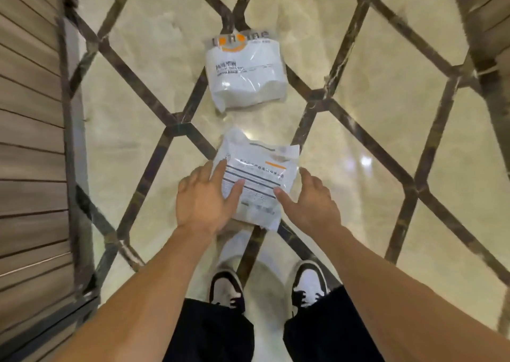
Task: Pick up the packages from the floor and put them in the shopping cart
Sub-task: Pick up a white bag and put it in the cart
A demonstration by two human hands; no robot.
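Both hands' open grip point(256, 196) flanks the near package point(258, 168).

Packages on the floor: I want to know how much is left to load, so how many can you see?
2. The near package lies by the shoes, between both hands. The far package lies beyond it on the tiles. No cart shows; more may lie out of view.

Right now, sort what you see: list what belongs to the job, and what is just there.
Job:
- near package, both hands at its edges
- far package, untouched on the floor
- left hand
- right hand

Just there:
- tiled floor
- wooden panelling
- shoes

No cart in view.
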